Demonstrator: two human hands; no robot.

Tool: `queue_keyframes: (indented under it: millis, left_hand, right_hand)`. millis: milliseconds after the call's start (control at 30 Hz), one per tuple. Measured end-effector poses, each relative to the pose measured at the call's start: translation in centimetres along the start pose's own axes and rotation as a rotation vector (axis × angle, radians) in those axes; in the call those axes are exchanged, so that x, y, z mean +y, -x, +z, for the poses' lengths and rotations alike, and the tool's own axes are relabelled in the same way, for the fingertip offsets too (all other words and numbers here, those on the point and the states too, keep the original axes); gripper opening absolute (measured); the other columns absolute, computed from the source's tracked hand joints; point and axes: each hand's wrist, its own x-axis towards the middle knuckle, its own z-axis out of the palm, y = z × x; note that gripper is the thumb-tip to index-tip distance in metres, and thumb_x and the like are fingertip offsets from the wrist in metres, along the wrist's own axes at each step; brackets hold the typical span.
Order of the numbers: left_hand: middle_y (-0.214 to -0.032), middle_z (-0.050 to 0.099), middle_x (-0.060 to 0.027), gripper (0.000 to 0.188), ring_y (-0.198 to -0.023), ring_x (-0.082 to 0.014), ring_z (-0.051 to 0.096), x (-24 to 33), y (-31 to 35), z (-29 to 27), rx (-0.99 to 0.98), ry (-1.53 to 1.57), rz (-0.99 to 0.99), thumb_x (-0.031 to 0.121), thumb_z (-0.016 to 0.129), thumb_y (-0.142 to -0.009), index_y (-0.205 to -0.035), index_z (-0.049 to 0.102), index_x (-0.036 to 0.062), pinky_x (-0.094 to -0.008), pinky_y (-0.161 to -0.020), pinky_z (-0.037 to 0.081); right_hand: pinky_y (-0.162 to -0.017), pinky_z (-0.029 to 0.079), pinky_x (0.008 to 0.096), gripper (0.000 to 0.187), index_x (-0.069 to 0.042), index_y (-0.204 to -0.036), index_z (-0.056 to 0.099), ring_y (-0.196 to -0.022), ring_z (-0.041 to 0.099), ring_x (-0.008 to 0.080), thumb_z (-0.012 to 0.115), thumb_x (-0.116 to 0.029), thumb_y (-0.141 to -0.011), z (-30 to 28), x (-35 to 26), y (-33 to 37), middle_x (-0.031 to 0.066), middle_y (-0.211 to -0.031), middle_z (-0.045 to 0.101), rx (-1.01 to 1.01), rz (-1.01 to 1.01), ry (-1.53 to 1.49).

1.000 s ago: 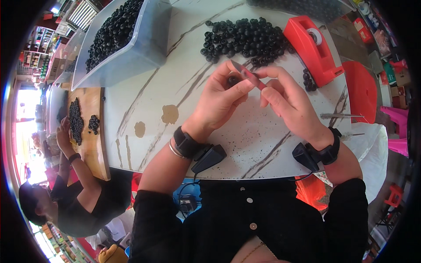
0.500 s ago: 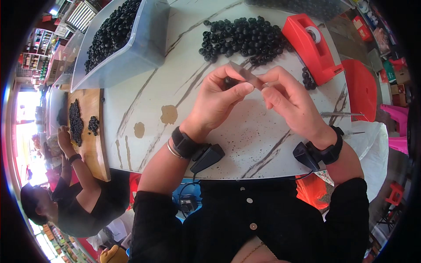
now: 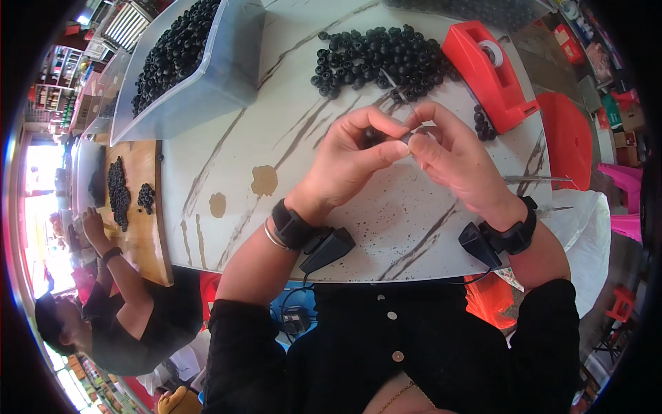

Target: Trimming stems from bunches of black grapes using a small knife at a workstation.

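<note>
Swung edge-on since the earlier frame, a thin blade is pinched in the right hand; the left hand clasps dark balls, a loose pile remaining.

A rounded red plastic seat sits toward two-thirty, a bright pink plastic stool at three o'clock, a crumpled orange plastic bag at four.
</note>
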Motion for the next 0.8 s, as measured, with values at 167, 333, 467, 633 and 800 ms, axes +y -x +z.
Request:
queue_keyframes:
  millis: [167, 333, 467, 633, 800]
  left_hand:
    - [-0.084, 0.057, -0.0006, 0.014, -0.075, -0.0079, 0.054, 0.7, -0.2, -1.0, -0.131, 0.198, -0.076, 0.000, 0.058, -0.081, -0.094, 0.054, 0.0044, -0.0180, -0.062, 0.041]
    - [-0.089, 0.055, -0.0073, 0.014, -0.064, -0.0080, 0.046, 3.0, -1.4, -0.6, 0.103, 0.267, -0.150, 0.015, 0.047, -0.090, -0.100, 0.050, 0.0048, -0.0167, -0.058, 0.039]
    - [-0.079, 0.051, -0.0067, 0.020, -0.062, -0.0076, 0.043, 3.1, -3.3, -2.0, 0.024, 0.048, -0.208, 0.022, 0.049, -0.090, -0.087, 0.050, 0.0032, -0.0159, -0.047, 0.032]
    - [-0.070, 0.043, 0.0000, 0.016, -0.061, -0.0080, 0.041, 2.7, -5.6, -2.0, 0.060, -0.111, -0.320, 0.021, 0.052, -0.088, -0.085, 0.050, 0.0046, -0.0147, -0.043, 0.027]
    - [-0.057, 0.042, 0.0040, 0.016, -0.050, -0.0069, 0.037, 1.8, -6.5, -1.7, 0.053, -1.149, -0.003, 0.015, 0.062, -0.079, -0.081, 0.053, 0.0023, -0.0203, -0.044, 0.029]
  right_hand:
    - [-0.042, 0.022, 0.0137, 0.022, -0.007, -0.106, 0.044, -0.049, 0.029, -0.0018, 0.049, -0.020, -0.089, -0.2, -0.1, 0.0, -0.0041, -0.068, 0.044, 0.010, -0.080, -0.013]
    - [-0.042, 0.022, 0.0137, 0.022, -0.006, -0.104, 0.047, -0.049, 0.030, -0.0018, 0.051, -0.021, -0.088, -1.0, -0.1, -0.2, -0.0037, -0.069, 0.046, 0.040, -0.106, -0.159]
    - [-0.042, 0.022, 0.0138, 0.020, -0.005, -0.105, 0.046, -0.048, 0.029, -0.0020, 0.047, -0.020, -0.090, -1.1, -0.1, -0.2, -0.0044, -0.070, 0.044, 0.050, -0.137, -0.150]
    - [-0.042, 0.021, 0.0137, 0.020, -0.007, -0.104, 0.047, -0.048, 0.029, -0.0022, 0.047, -0.021, -0.090, -1.2, -0.2, -0.4, -0.0051, -0.070, 0.044, 0.070, -0.148, -0.135]
    - [-0.041, 0.021, 0.0137, 0.019, -0.008, -0.103, 0.047, -0.048, 0.029, -0.0024, 0.047, -0.021, -0.090, -1.3, -0.3, -0.5, -0.0054, -0.070, 0.044, 0.074, -0.141, -0.120]
